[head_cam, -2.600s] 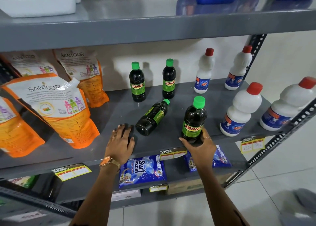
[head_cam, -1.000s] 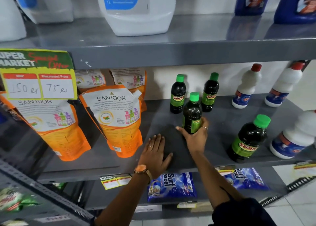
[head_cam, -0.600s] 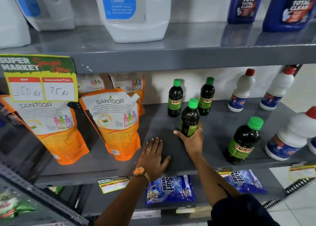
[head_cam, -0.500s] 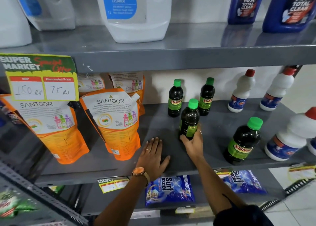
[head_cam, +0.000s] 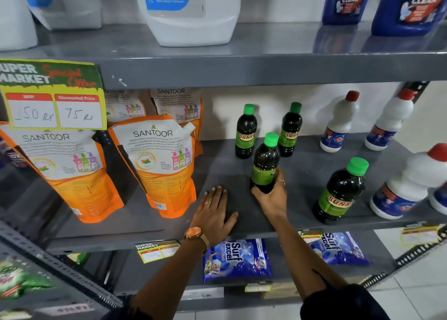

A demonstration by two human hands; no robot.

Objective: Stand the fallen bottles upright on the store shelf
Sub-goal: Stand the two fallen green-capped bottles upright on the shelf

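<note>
Since 2.6 s ago we stood bottle 2 (head_cam: 264,162) upright | right hand (head_cam: 272,196) nearest, wrapped round its base, axis vertical | left hand (head_cam: 214,210) spread flat on shelf (head_cam: 302,172)

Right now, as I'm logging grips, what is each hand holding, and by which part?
The right hand grips a dark green-capped bottle around its lower body, near the base. The left hand holds nothing; it lies flat on the shelf.
</note>
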